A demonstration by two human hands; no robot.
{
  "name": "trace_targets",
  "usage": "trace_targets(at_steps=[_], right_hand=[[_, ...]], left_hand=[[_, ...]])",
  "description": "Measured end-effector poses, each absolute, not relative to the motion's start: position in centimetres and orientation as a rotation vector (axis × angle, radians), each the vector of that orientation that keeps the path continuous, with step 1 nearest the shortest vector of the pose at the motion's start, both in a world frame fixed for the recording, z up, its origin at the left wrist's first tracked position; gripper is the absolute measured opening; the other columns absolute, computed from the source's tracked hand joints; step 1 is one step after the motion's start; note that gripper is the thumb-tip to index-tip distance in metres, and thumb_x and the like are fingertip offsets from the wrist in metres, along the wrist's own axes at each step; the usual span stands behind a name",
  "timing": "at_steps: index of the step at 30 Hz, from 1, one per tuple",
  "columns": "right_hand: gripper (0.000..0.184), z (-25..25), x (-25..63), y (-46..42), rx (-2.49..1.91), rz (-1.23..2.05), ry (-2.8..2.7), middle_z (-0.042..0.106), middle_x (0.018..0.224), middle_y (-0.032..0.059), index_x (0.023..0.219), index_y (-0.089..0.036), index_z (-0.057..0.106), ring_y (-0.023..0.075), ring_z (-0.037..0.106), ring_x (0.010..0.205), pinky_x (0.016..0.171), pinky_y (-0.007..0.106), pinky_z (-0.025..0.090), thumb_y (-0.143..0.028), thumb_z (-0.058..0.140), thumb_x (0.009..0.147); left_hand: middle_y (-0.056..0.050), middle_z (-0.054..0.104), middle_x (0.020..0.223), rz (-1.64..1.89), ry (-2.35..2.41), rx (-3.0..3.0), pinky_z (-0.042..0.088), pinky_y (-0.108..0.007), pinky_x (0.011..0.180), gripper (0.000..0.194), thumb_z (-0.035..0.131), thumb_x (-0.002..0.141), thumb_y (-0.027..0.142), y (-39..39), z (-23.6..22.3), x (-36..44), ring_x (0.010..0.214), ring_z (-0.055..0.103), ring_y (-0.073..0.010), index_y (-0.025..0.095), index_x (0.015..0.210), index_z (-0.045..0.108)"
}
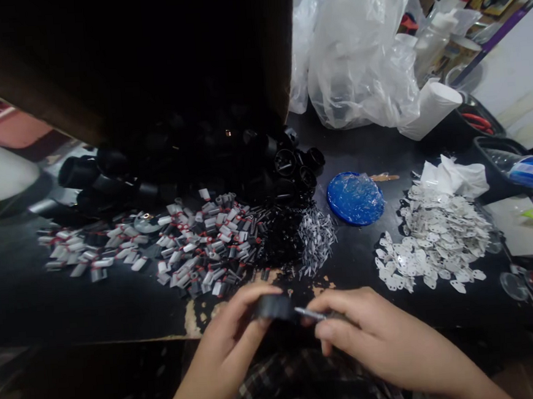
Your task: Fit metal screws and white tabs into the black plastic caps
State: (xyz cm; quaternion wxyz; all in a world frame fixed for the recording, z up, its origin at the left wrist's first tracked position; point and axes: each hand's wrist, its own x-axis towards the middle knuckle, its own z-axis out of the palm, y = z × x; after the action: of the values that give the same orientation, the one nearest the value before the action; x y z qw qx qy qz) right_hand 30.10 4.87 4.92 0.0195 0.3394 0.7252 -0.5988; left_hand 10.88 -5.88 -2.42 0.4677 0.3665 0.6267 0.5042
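My left hand (229, 338) is closed around a short black plastic cylinder (275, 307) at the near edge of the black table (94, 305). My right hand (367, 333) pinches a thin metal piece (309, 313) whose tip touches the cylinder's right side. Both hands sit just over the table's front edge, above my checked clothing. Right behind them lie heaps of small parts.
A pile of black cylinders (190, 168) spills from a dark box (144, 55) at the back. In front lie small white-and-red clips (191, 242), thin grey metal pieces (316, 238), a blue lid (355, 197) and flat white metal plates (436, 238). Plastic bags (360, 50) stand behind.
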Motion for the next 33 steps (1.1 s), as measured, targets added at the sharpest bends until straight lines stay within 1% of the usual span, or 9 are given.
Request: trace_targets(at_steps=[3, 5, 8, 11, 14, 18, 23, 27, 33], right_hand=[[0.031, 4.1, 30.5, 4.8, 0.926, -2.260, 1.812, 0.068, 0.075, -0.0006, 0.102, -0.019, 0.063, 0.0071, 0.045, 0.048, 0.047, 0.021, 0.035, -0.044, 0.046, 0.095], [0.023, 3.3, 30.1, 4.9, 1.034, -2.229, 1.911, 0.068, 0.081, 0.0006, 0.099, -0.019, 0.061, 0.0080, 0.050, 0.052, 0.050, 0.022, 0.038, -0.038, 0.048, 0.093], [0.009, 1.8, 28.9, 5.4, 1.324, -1.516, 2.564, 0.066, 0.088, 0.0020, 0.088, -0.019, 0.060, 0.0152, 0.059, 0.078, 0.072, 0.029, 0.041, -0.015, 0.052, 0.088], [0.014, 0.2, 27.8, 6.1, 1.238, -0.765, 2.871, 0.065, 0.087, 0.0029, 0.089, -0.020, 0.063, 0.0189, 0.058, 0.081, 0.074, 0.034, 0.034, -0.011, 0.052, 0.088], [0.010, -0.5, 27.2, 6.5, 1.068, -0.448, 2.969, 0.065, 0.083, 0.0024, 0.088, -0.021, 0.063, 0.0195, 0.057, 0.077, 0.072, 0.035, 0.030, -0.017, 0.054, 0.090], [0.005, -0.1, 26.5, 6.4, 0.935, -0.282, 2.992, 0.066, 0.082, 0.0039, 0.083, -0.019, 0.062, 0.0199, 0.058, 0.073, 0.073, 0.035, 0.029, -0.018, 0.059, 0.086], [0.008, 0.3, 26.2, 6.4, 1.067, -0.426, 2.959, 0.067, 0.077, 0.0043, 0.077, -0.016, 0.061, 0.0192, 0.057, 0.069, 0.073, 0.035, 0.031, -0.019, 0.059, 0.084], [0.008, 0.5, 27.1, 5.9, 1.220, -0.859, 2.987, 0.066, 0.076, -0.0017, 0.076, -0.019, 0.060, 0.0145, 0.054, 0.069, 0.073, 0.029, 0.034, -0.019, 0.062, 0.083], [0.007, 1.2, 28.3, 5.1, 1.318, -1.165, 2.987, 0.064, 0.081, -0.0002, 0.082, -0.020, 0.065, 0.0147, 0.053, 0.073, 0.075, 0.030, 0.034, -0.019, 0.061, 0.087]], left_hand=[[-0.004, 0.077, 0.091, 1.366, 1.578, 0.976, 0.045, -0.033, 0.091, 0.016, 0.069, 0.079, 0.034, -6.5, -1.8, 11.2, 0.095, 0.067, -0.0271, 0.034, 0.093, 0.077], [-0.002, 0.076, 0.091, 1.457, 1.626, 0.743, 0.046, -0.032, 0.090, 0.015, 0.068, 0.080, 0.036, -6.4, -1.7, 12.2, 0.093, 0.067, -0.0246, 0.034, 0.092, 0.075], [0.001, 0.072, 0.103, 1.487, 1.485, 0.293, 0.049, -0.030, 0.089, 0.021, 0.065, 0.083, 0.040, -6.0, -1.9, 13.8, 0.098, 0.065, -0.0215, 0.033, 0.101, 0.069], [-0.001, 0.068, 0.118, 1.455, 1.316, 0.113, 0.049, -0.029, 0.092, 0.031, 0.066, 0.083, 0.039, -5.6, -2.1, 14.6, 0.110, 0.061, -0.0219, 0.031, 0.113, 0.064], [-0.002, 0.069, 0.115, 1.482, 1.262, 0.014, 0.051, -0.030, 0.090, 0.032, 0.068, 0.082, 0.037, -5.5, -2.2, 14.6, 0.103, 0.065, -0.0216, 0.030, 0.113, 0.064], [-0.001, 0.072, 0.107, 1.524, 1.231, -0.043, 0.053, -0.028, 0.087, 0.029, 0.070, 0.081, 0.032, -5.1, -2.0, 14.5, 0.098, 0.067, -0.0194, 0.029, 0.110, 0.065], [-0.003, 0.073, 0.105, 1.586, 1.190, -0.049, 0.054, -0.034, 0.090, 0.022, 0.062, 0.087, 0.030, -4.9, -1.8, 14.7, 0.099, 0.067, -0.0201, 0.028, 0.109, 0.062], [-0.005, 0.072, 0.109, 1.526, 1.041, -0.062, 0.053, -0.043, 0.091, 0.019, 0.057, 0.091, 0.031, -4.6, -1.6, 15.1, 0.104, 0.066, -0.0244, 0.027, 0.109, 0.061], [-0.001, 0.069, 0.112, 1.567, 1.120, 0.013, 0.049, -0.033, 0.096, 0.023, 0.062, 0.088, 0.032, -4.1, -1.9, 16.2, 0.109, 0.061, -0.0199, 0.029, 0.111, 0.062]])
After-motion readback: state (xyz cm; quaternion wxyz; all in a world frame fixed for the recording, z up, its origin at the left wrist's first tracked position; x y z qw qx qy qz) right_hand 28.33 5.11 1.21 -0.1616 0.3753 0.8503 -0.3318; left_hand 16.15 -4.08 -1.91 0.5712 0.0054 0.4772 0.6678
